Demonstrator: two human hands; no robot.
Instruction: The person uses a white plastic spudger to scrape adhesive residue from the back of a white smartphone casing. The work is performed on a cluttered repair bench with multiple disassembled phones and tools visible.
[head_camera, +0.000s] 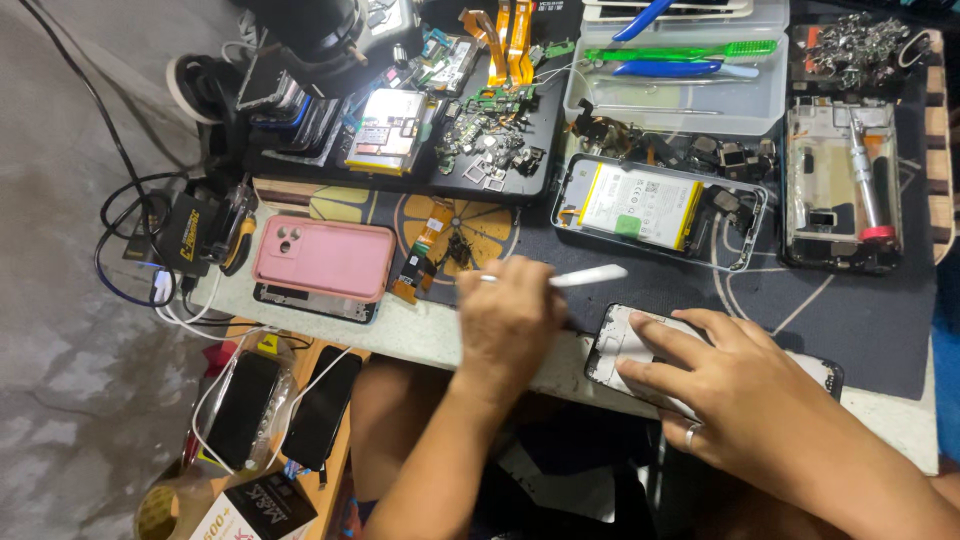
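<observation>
Dark and printed with pale lines, the work mat (860, 330) spreads over most of the bench and carries nearly everything else. At its far side a black tray (540, 140) is heaped with small circuit boards, orange flex cables and a yellow-edged battery, and beside that stands a clear plastic box (770, 95) holding a green toothbrush and blue pry tools. An opened phone body with a white battery (640, 205) lies in the middle of the mat; another stripped phone frame (840, 190) lies to the right with a red-capped screwdriver across it. Toward the left, off the mat, a pink phone case (325, 258) rests on top of a dark frame.

At the near edge lies the phone frame (625, 345), black-rimmed and pale inside. The right hand (750, 400) presses flat on it, fingers spread and extended, a ring on one finger, covering most of its length. Just left of it, the left hand (505, 320) is curled closed around white tweezers (585, 277), whose back end sticks out toward the right; the tips are hidden behind the knuckles, so whether they touch the frame is hard to say.
</observation>
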